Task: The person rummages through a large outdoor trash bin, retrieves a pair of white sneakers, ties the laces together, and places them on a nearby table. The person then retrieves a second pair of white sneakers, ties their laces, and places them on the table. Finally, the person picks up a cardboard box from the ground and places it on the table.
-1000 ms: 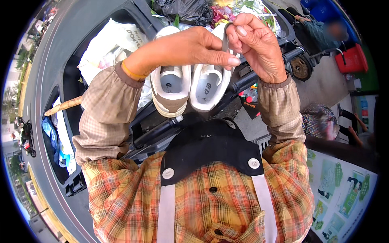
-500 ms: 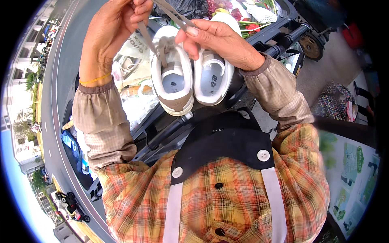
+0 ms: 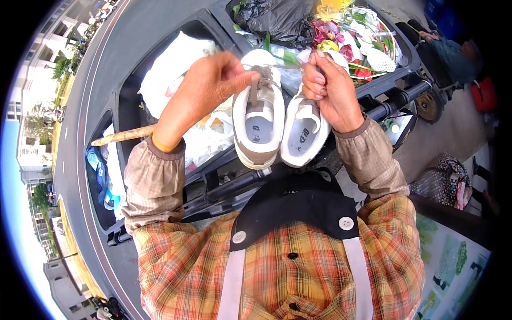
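Observation:
A pair of white and grey-brown sneakers hangs side by side in front of me, toes pointing away. Over the left sneaker [image 3: 272, 128], my left hand [image 3: 205, 88] is closed, thumb and finger together at a grey-brown shoelace [image 3: 254, 96]. A strand of lace runs right from that shoe into my right hand [image 3: 333, 88], whose curled fingers pinch it above the right sneaker [image 3: 298, 146]. The right sneaker's toe is partly covered by my right hand. Both insoles are pale grey with dark print.
Beneath the shoes are open dark bins; one [image 3: 128, 80] holds white plastic bags [image 3: 173, 69]. Another has a black bag [image 3: 277, 21] and discarded flowers [image 3: 368, 42]. A wooden stick [image 3: 122, 135] juts out by my left wrist. A black bar [image 3: 234, 184] crosses near my apron.
Both hands have come closer to me and right, with the sneakers lower and further right. My hands have spread apart, the left lower beside the laces, the right pulling a strand rightward.

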Motion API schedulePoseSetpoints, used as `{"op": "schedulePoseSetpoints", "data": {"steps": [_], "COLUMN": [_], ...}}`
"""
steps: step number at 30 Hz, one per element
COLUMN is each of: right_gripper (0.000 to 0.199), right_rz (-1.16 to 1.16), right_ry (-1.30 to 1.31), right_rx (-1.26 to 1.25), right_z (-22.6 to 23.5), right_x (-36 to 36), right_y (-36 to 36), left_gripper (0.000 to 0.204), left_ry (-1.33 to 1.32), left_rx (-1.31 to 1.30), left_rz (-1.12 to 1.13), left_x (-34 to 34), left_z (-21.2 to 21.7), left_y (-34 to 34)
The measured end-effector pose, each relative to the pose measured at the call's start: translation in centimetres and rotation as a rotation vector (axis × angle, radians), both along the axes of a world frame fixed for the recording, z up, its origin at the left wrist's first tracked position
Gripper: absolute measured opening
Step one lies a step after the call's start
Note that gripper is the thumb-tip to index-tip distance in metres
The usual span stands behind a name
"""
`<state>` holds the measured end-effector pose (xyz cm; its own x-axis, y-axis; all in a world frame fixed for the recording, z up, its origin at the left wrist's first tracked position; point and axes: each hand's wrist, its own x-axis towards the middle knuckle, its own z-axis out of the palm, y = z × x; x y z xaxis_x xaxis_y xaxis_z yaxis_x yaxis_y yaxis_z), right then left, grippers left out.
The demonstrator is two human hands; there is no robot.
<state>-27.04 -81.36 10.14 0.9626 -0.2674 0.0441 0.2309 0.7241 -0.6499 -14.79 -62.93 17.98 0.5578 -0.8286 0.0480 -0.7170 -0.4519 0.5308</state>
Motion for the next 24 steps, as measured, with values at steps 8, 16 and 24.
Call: {"op": "schedulePoseSetpoints", "data": {"steps": [8, 16, 24], "right_gripper": [0.024, 0.019, 0.011], "right_rz": [0.14, -0.081, 0.619], "right_ry": [0.046, -0.017, 0.296], "right_rx": [-0.866, -1.2, -0.267], "right_z": [0.5, 0.2, 2.9], "right_x": [2.1, 2.3, 3.4], "right_y": [0.8, 3.1, 0.5], "left_gripper": [0.024, 0.017, 0.017], "left_ry": [-0.003, 0.479, 0.402], "left_rx": [-0.151, -0.224, -0.397], "left_rz": [-0.03, -0.055, -0.263], "left_x": [-0.8, 0.4, -0.7], "left_z": [-1.6, -1.8, -2.8], "left_y": [-0.6, 2.3, 2.9]}}
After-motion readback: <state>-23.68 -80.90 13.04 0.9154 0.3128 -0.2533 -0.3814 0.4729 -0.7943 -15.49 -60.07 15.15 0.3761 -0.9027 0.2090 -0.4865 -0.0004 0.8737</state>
